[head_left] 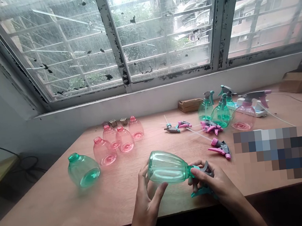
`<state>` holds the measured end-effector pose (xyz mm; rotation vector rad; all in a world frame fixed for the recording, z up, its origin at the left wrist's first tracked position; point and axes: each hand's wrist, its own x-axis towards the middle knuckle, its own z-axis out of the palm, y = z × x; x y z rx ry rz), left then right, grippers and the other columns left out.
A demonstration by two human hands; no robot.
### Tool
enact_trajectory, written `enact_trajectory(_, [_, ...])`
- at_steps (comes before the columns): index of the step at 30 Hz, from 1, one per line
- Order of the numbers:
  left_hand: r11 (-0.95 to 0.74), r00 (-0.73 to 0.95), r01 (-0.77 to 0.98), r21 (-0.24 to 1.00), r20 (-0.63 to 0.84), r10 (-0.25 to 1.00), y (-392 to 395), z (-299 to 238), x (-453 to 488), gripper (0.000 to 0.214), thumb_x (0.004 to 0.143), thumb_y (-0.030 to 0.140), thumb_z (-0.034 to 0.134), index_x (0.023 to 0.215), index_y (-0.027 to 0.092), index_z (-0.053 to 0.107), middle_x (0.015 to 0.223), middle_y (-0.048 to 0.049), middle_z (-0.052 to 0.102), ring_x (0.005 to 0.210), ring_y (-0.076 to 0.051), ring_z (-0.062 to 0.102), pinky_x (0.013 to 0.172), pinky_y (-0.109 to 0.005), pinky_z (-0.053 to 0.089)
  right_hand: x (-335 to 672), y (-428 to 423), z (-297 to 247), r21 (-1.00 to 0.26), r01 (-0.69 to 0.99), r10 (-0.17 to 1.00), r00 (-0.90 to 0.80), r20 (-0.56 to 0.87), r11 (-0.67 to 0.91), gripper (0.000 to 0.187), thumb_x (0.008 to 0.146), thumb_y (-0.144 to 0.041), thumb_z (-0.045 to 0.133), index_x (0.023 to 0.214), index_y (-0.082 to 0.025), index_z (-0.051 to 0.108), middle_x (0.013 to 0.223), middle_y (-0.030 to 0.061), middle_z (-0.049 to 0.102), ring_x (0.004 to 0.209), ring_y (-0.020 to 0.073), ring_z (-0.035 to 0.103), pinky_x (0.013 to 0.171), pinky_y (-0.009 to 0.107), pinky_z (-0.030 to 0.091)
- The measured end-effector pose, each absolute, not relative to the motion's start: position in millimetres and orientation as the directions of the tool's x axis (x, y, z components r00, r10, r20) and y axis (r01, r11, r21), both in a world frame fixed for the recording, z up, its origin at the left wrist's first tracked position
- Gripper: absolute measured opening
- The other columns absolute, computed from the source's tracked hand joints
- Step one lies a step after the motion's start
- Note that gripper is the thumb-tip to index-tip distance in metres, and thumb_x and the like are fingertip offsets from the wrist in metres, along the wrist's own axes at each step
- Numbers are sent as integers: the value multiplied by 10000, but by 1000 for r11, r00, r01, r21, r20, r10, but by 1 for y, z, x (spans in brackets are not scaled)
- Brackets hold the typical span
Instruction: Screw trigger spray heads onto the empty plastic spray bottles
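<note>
I hold a clear green spray bottle (167, 167) sideways above the wooden table (55, 205), its base pointing left. My left hand (146, 196) cups the bottle's body from below with fingers curled around it. My right hand (215, 183) is closed on the grey and teal trigger head (204, 174) at the bottle's neck. An open green bottle (83, 170) without a head stands to the left. Several open pink bottles (116, 140) stand behind it.
Loose pink and grey trigger heads (215, 138) with dip tubes lie at the centre right. Assembled green spray bottles (217, 111) and a pink spray bottle (244, 114) stand near the window sill. A brown box (190, 105) sits by the wall. A blurred patch covers the right table area.
</note>
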<state>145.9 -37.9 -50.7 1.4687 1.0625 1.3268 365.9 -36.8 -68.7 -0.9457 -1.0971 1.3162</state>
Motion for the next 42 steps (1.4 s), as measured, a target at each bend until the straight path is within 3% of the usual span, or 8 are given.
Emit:
enact_trajectory(5, [-330,60,142,933,325,944,-37,-53,143,493,912,377,713,1354,277,520,1437,-96,580,1413,-326,479,1176,-451,387,367,-35,-72,-964,-259,996,-57,73,56,429,838,-550,763,967,-160,639,738,56,775,580,206,717,595,320,532])
enact_trajectory(12, [-190,21,2,982,190,982,-43,-45,145,432,878,554,701,1115,222,560,1190,-110,737,1124,-343,705,920,-409,577,367,-36,-72,-973,-224,992,-91,82,60,416,832,-540,777,962,-170,638,729,38,764,595,202,711,620,325,553])
enact_trajectory(17, [-297,40,82,951,294,955,-37,-50,146,388,915,428,696,1233,241,576,1390,-98,622,1364,-328,534,1134,-440,442,365,-35,-71,-972,-224,997,4,74,73,446,835,-564,766,997,-169,638,747,50,776,623,205,717,636,314,549])
enact_trajectory(20, [-352,41,133,926,350,936,-34,-57,142,406,939,373,677,1311,270,550,1420,-92,585,1393,-319,495,1180,-467,383,363,-36,-70,-965,-248,996,46,71,80,463,819,-580,773,994,-171,645,748,57,777,636,219,718,636,326,561])
enact_trajectory(25, [-265,86,73,962,258,962,-37,-56,140,523,874,423,759,1291,249,496,1383,-131,626,1313,-353,584,1095,-486,472,362,-41,-67,-969,-220,994,32,106,111,455,803,-588,781,957,-171,683,713,46,763,618,224,718,628,331,569])
enact_trajectory(30, [-230,60,-9,973,230,971,-41,-50,142,456,868,525,729,1159,230,539,1297,-131,690,1156,-355,689,942,-440,579,365,-41,-69,-967,-234,995,-4,102,98,442,795,-573,792,946,-176,673,717,41,758,607,231,718,632,352,575])
enact_trajectory(37, [-351,85,140,926,342,936,-35,-54,140,449,931,401,687,1350,279,580,1508,-83,527,1445,-335,430,1205,-455,352,370,-37,-74,-942,-327,996,-19,85,75,425,852,-550,749,1009,-177,619,724,38,758,582,203,689,588,322,544])
enact_trajectory(42, [-390,22,225,893,395,918,-33,-53,142,463,901,329,732,1342,307,595,1460,-47,542,1422,-319,456,1220,-440,339,365,-40,-70,-960,-260,993,-13,116,109,447,836,-523,776,1068,-181,608,803,69,788,709,236,718,707,367,583])
